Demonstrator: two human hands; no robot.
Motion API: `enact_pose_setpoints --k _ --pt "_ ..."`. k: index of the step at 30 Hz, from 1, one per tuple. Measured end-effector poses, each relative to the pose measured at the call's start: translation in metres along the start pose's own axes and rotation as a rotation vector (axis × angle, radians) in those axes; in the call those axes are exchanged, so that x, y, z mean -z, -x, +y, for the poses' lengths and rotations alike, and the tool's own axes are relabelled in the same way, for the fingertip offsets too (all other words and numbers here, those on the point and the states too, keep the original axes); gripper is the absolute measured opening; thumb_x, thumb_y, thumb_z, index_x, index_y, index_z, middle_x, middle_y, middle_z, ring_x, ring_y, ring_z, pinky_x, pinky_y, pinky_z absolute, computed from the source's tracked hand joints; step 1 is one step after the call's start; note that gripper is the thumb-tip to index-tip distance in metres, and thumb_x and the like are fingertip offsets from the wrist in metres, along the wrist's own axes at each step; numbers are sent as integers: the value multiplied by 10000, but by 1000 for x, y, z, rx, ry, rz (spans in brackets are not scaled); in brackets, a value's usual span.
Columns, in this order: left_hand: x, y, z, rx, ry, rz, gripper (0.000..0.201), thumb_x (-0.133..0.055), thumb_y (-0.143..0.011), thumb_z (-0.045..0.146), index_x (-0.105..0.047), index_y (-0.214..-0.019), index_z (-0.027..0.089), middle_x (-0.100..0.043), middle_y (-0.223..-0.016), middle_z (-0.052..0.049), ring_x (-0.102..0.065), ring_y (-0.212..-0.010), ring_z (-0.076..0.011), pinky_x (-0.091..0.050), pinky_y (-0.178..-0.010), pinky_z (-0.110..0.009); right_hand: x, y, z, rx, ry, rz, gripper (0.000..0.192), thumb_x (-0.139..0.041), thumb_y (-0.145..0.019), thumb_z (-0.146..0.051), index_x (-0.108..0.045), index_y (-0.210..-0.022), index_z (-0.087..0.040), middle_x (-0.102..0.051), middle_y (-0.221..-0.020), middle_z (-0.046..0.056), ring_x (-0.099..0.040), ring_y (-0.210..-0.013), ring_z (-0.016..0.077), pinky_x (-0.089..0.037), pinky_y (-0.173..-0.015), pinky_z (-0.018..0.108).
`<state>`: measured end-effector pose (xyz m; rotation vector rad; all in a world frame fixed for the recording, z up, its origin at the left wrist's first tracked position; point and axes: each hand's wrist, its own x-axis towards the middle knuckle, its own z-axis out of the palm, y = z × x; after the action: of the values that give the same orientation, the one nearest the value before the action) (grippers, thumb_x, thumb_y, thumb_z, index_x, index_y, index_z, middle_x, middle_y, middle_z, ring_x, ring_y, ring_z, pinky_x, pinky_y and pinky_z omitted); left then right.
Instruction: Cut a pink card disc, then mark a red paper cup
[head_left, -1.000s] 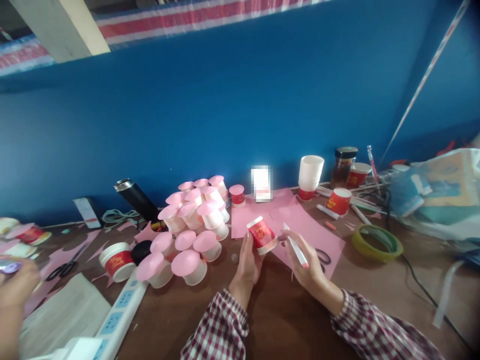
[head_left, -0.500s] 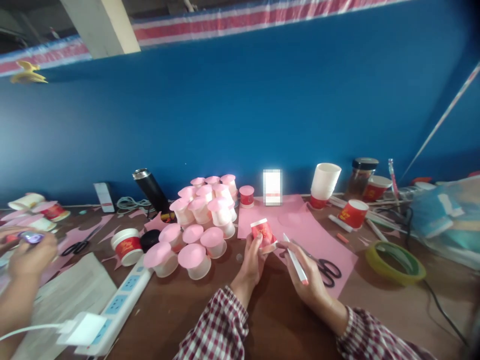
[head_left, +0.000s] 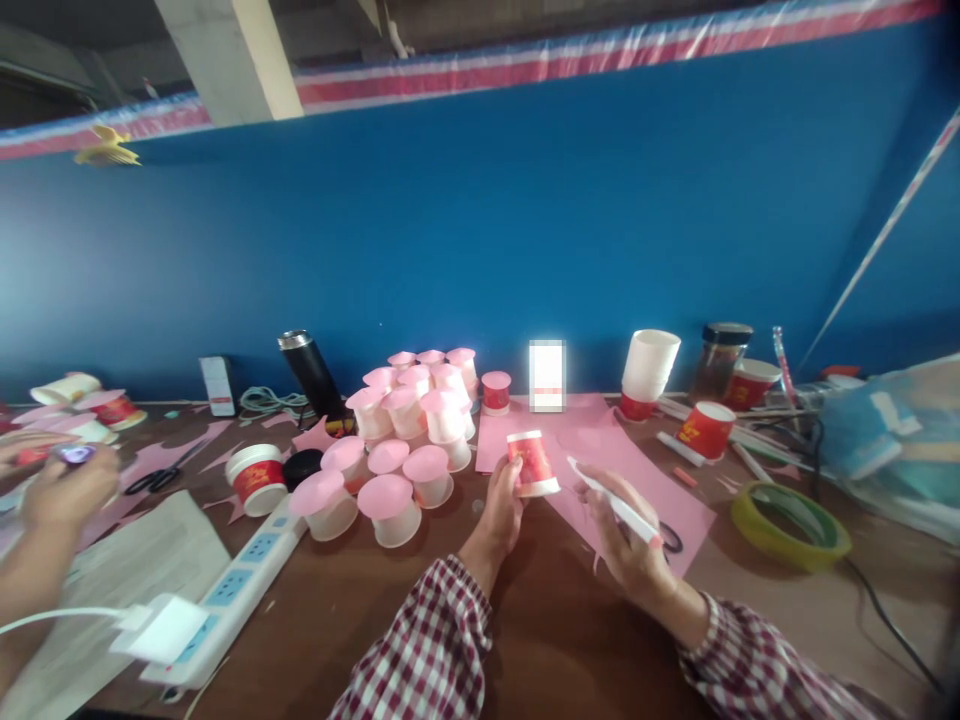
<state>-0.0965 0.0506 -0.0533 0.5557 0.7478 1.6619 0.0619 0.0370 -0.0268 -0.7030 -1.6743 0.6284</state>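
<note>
My left hand [head_left: 501, 515] is closed around a small red and white paper cup [head_left: 534, 463], held rim down above the table. To its right, my right hand [head_left: 626, 565] grips a slim white pen [head_left: 621, 508] with a reddish end. The pen's tip points toward the cup but stays apart from it. Beneath and behind both hands lies a pink paper sheet [head_left: 506, 425]. Black-handled scissors [head_left: 672, 540] rest on that sheet, mostly hidden by my right hand. Left of my left hand stand several cups topped with pink paper discs [head_left: 386, 497].
At right are a yellow tape roll [head_left: 825, 553], another red cup [head_left: 706, 432] and a stack of white cups [head_left: 651, 365]. A power strip [head_left: 232, 590] and a black flask [head_left: 311, 375] stand left. At far left, another person's hand [head_left: 67, 490] holds a purple object.
The cup in my left hand has turned more upright. My right hand has drawn the pen away to the right and tilted it flatter. The view has shifted slightly.
</note>
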Motion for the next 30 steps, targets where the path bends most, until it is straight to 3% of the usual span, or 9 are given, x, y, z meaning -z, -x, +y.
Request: enact_pose_setpoints --k 4,7,9,16,20,30 --pt "1 -1 -1 -7 -9 -8 293 -649 -752 446 -618 -866 178 -615 -814 -5 -567 -760 -138 -430 -733 -271 1 -15 2 -80 -4 -15 217 -454 -924 -322 -568 -1060 -198 -658 -897 76 -638 -785 188 -549 -675 302" --pt "0 0 0 -5 -21 -8 296 -657 -755 436 -623 -885 172 -621 -825 -9 -567 -759 -127 -429 -724 -247 -3 -10 11 -170 -10 57 180 -468 -916 -338 -523 -1009 -194 -632 -772 35 -623 -686 159 -526 -609 262" --pt "-1 1 1 -1 -29 -7 283 -675 -746 411 -626 -887 170 -621 -820 -8 -566 -752 -123 -428 -710 -237 -5 -2 14 -196 -11 32 146 -475 -913 -331 -508 -951 -194 -614 -729 23 -617 -668 155 -515 -598 254" --pt "-3 3 -3 4 -45 33 288 -680 -733 408 -620 -860 157 -622 -798 -9 -566 -718 -124 -435 -686 -241 1 7 0 -67 74 -86 130 -446 -921 -283 -522 -868 -192 -592 -726 24 -605 -653 150 -493 -604 256" --pt "-4 6 -6 -7 -76 -7 284 -665 -746 415 -619 -871 164 -603 -754 9 -555 -680 -113 -425 -668 -239 6 2 -3 -11 168 -146 118 -446 -918 -253 -520 -847 -195 -576 -693 18 -574 -591 138 -475 -556 250" --pt "-5 7 -7 17 -119 40 311 -626 -776 437 -612 -961 188 -626 -807 0 -567 -709 -120 -424 -671 -232 7 -3 -7 47 188 -143 149 -460 -908 -282 -533 -796 -215 -567 -618 27 -517 -477 145 -445 -454 265"
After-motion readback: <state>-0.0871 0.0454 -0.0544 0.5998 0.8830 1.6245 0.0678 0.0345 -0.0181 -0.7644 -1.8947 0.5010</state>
